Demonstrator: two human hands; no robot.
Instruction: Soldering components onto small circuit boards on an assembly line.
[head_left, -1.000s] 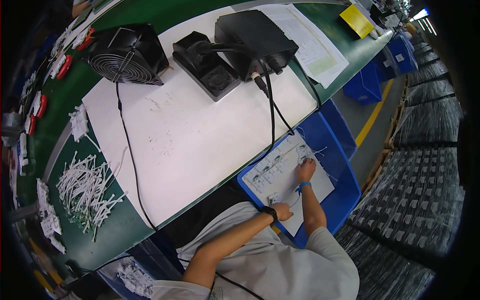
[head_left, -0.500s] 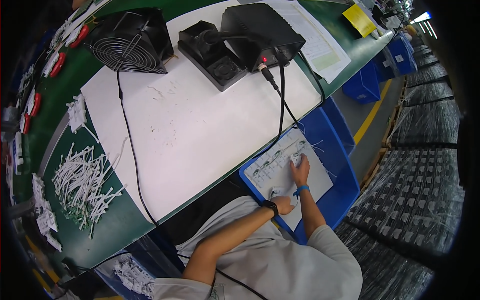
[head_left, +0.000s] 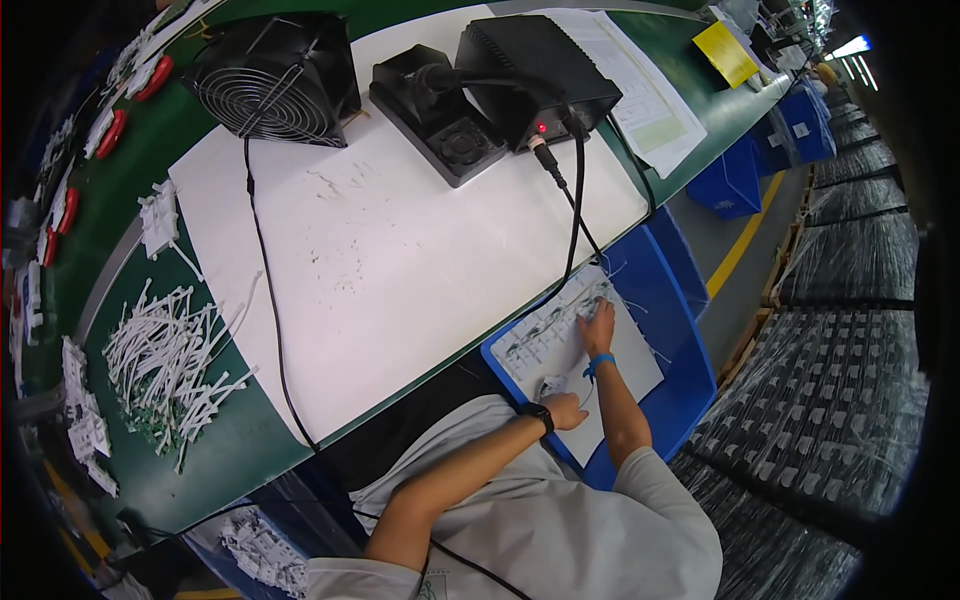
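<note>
- Off the near right edge of the green bench [head_left: 235, 455], a white board [head_left: 630, 362] sits inside a blue bin [head_left: 675, 390], small white parts [head_left: 532, 334] lined up along its far left side.
- Right hand [head_left: 599, 328]: fingertips down by the far end of those parts; can't tell if it's pinching one.
- Left hand [head_left: 567, 411]: fingers curled just beside a white piece [head_left: 549, 386]; can't tell its grip either.
- Far side: black fan [head_left: 275, 90] left, black soldering-iron stand [head_left: 440, 130] right of it.
- Near left: pile of white leads [head_left: 165, 350].
</note>
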